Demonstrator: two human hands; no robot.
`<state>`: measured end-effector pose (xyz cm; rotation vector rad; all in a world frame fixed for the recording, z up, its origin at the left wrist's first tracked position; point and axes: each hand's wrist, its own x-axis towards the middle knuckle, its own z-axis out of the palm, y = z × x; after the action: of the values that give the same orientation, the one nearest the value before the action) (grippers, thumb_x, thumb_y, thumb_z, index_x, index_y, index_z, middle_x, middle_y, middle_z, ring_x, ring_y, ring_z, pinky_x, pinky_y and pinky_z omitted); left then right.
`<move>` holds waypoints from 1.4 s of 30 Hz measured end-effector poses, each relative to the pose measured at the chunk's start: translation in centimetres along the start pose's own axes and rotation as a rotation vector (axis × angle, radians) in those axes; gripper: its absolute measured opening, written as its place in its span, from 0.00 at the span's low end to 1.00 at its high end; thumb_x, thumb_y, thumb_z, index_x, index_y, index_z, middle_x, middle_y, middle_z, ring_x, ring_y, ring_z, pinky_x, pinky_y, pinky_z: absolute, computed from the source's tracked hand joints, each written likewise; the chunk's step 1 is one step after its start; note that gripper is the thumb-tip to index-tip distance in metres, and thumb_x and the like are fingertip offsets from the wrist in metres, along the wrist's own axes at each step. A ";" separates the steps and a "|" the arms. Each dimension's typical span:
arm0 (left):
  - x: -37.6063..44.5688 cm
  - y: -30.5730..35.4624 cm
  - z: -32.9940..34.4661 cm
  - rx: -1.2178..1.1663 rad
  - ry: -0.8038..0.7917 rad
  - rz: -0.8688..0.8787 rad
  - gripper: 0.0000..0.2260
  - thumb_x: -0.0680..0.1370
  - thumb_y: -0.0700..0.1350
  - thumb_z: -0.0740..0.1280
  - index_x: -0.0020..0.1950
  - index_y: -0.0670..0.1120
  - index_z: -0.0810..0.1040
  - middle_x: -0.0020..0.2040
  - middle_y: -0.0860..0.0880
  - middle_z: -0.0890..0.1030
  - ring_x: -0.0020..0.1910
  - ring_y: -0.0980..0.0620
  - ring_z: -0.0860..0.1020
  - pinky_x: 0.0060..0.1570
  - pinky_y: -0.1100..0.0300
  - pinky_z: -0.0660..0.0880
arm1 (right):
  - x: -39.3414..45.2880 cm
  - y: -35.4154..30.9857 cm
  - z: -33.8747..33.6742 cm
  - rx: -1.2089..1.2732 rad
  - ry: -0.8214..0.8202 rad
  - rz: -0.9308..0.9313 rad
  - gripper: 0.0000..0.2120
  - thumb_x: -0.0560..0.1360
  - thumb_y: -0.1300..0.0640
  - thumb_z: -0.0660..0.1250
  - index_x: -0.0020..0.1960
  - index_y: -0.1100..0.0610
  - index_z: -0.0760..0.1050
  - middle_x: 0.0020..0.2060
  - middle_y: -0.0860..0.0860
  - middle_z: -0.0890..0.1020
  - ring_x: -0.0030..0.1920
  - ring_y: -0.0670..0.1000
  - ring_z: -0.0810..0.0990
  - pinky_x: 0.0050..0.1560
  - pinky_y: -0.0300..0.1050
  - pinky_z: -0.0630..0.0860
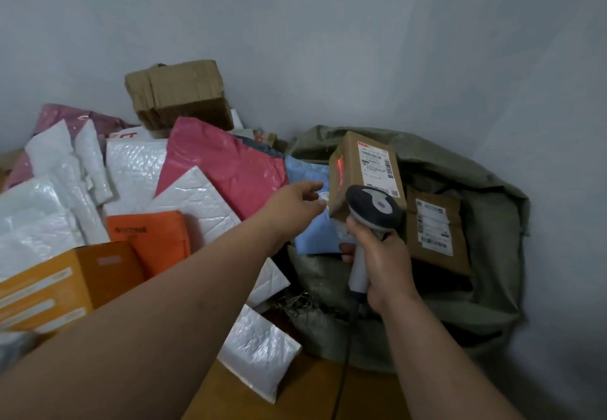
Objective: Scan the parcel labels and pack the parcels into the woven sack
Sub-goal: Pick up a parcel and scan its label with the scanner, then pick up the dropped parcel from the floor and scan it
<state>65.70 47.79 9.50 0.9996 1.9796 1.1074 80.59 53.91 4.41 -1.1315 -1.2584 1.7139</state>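
Two bare forearms, no sleeves in view. Left grip (297,204) and right grip (382,263) ungloved, no rings or watch.

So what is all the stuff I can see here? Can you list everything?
woven sack: one, grey-green, open, right by the wall
brown parcels with white labels: two, in the sack's mouth, a tilted box and a flat one
blue mailer: one, at the sack's left edge
pink mailers: at least two, one big, one at back left
white padded mailers: several, piled left, one lower middle
orange parcels: one bright, one box at the left edge
taped cardboard box: one, brown, on top at the back
scanner: one, grey, corded
left hand: reaching toward the tilted box, fingers loose
right hand: holds the scanner's handle
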 end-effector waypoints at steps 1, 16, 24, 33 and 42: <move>-1.2 -0.2 -0.8 -0.030 0.002 -0.003 0.21 0.82 0.43 0.65 0.75 0.48 0.70 0.68 0.47 0.76 0.58 0.52 0.77 0.56 0.60 0.73 | -1.1 0.0 0.7 -0.017 -0.025 0.004 0.09 0.74 0.53 0.75 0.53 0.48 0.80 0.38 0.46 0.86 0.38 0.48 0.84 0.36 0.44 0.78; -28.4 -12.2 -16.3 -0.072 0.242 0.000 0.08 0.81 0.44 0.67 0.59 0.49 0.81 0.46 0.52 0.82 0.40 0.58 0.79 0.35 0.71 0.72 | -29.3 8.8 14.4 -0.169 -0.382 0.038 0.12 0.72 0.54 0.77 0.54 0.50 0.81 0.45 0.52 0.86 0.46 0.58 0.84 0.41 0.50 0.79; -39.4 -18.6 -22.1 -0.096 0.428 -0.076 0.05 0.79 0.48 0.68 0.44 0.51 0.82 0.36 0.55 0.82 0.33 0.58 0.79 0.37 0.62 0.74 | -38.3 10.8 19.0 -0.231 -0.682 0.044 0.08 0.72 0.64 0.75 0.49 0.55 0.81 0.33 0.49 0.84 0.33 0.50 0.81 0.32 0.43 0.76; -49.3 -32.8 -23.8 -0.238 0.788 -0.342 0.13 0.78 0.51 0.69 0.38 0.45 0.81 0.26 0.53 0.76 0.27 0.58 0.72 0.31 0.58 0.69 | -44.6 20.2 23.5 -0.496 -0.985 0.248 0.13 0.70 0.59 0.78 0.53 0.52 0.81 0.36 0.50 0.85 0.36 0.49 0.82 0.36 0.41 0.78; -50.1 -50.2 -25.8 -0.442 0.551 -0.675 0.07 0.82 0.44 0.64 0.49 0.44 0.80 0.42 0.46 0.80 0.36 0.52 0.75 0.36 0.60 0.72 | -44.9 36.0 29.8 -0.675 -0.717 0.449 0.11 0.71 0.57 0.75 0.52 0.49 0.79 0.43 0.51 0.87 0.38 0.46 0.84 0.36 0.38 0.77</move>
<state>54.49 -22.56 -15.35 -0.2354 2.0838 1.3999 67.18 -6.27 -15.57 -1.2766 -2.2853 2.2115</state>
